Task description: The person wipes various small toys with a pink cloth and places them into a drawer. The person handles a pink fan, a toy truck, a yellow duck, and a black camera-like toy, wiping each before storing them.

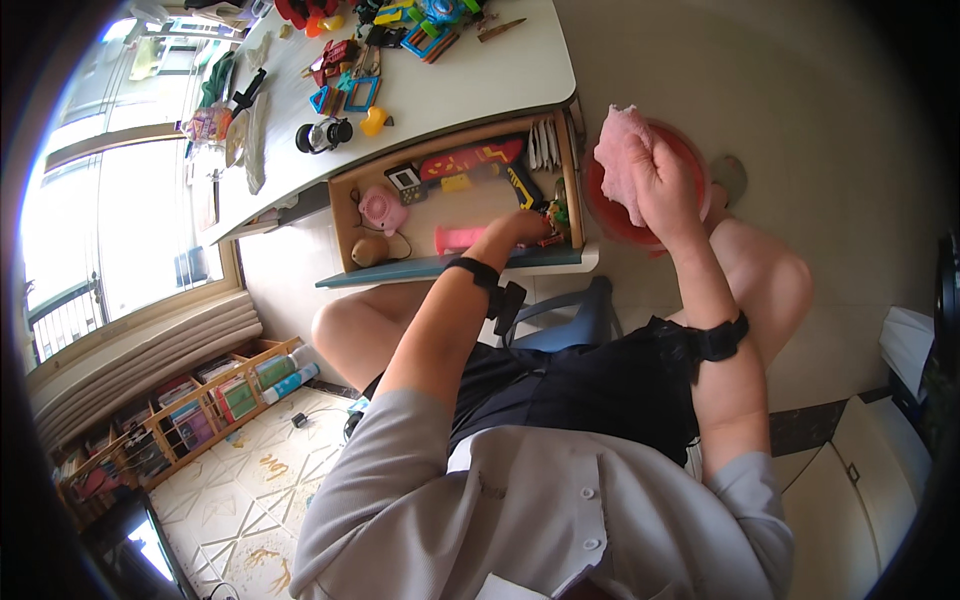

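My right hand [660,180] grips a pink cloth [619,161] above a red plastic basin [686,150] on the floor. Inside the pulled-out wooden drawer [457,274], my left hand [521,227] reaches to the right front corner, beside small colourful toys [556,214]; its fingertips are blurred and partly hidden. Left of that hand lies a bright pink cylinder [457,239]. The drawer also holds a pink handheld fan [382,208], a brown rounded object [370,251], a handheld game console [406,184], a red and yellow toy [472,159] and white packets [544,145].
Above the drawer, the white desk [480,86] bears magnetic tiles [362,94], a yellow rubber duck [374,121] and other toys. A blue plastic stool [559,319] stands between my legs. A low bookshelf [217,405] lines the window wall.
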### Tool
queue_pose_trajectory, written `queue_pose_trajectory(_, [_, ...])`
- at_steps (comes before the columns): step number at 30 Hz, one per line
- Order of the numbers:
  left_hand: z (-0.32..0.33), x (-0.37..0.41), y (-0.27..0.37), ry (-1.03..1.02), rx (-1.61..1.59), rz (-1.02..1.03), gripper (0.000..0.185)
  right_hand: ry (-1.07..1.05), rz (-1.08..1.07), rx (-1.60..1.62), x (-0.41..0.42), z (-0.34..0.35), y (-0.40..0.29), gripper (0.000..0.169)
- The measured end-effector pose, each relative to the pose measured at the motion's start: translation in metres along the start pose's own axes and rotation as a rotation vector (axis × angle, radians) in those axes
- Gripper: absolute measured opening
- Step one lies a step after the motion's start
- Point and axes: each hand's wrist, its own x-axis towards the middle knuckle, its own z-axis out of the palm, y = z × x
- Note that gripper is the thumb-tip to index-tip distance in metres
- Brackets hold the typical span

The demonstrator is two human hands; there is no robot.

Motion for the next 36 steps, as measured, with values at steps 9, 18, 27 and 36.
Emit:
queue_pose_trajectory(9, [0.017, 0.015, -0.008, 0.257, 0.266, 0.202, 0.038, 0.025, 0.031, 0.004, -0.002, 0.005, -0.001, 0.027])
queue_pose_trajectory(18, [-0.006, -0.035, 0.026, 0.442, 0.04, 0.013, 0.027, -0.012, 0.051, 0.057, -0.001, 0.004, 0.0, 0.028])
queue_pose_trajectory(27, [0.004, -0.035, 0.03, 0.473, 0.054, 0.277, 0.025, 0.013, 0.051, 0.022, 0.0, 0.002, 0.004, 0.03])
queue_pose_trajectory(36, [-0.045, -0.094, 0.02, 0.731, -0.174, 0.238, 0.029, 0.069, -0.032, -0.309, -0.001, -0.001, 0.004, 0.035])
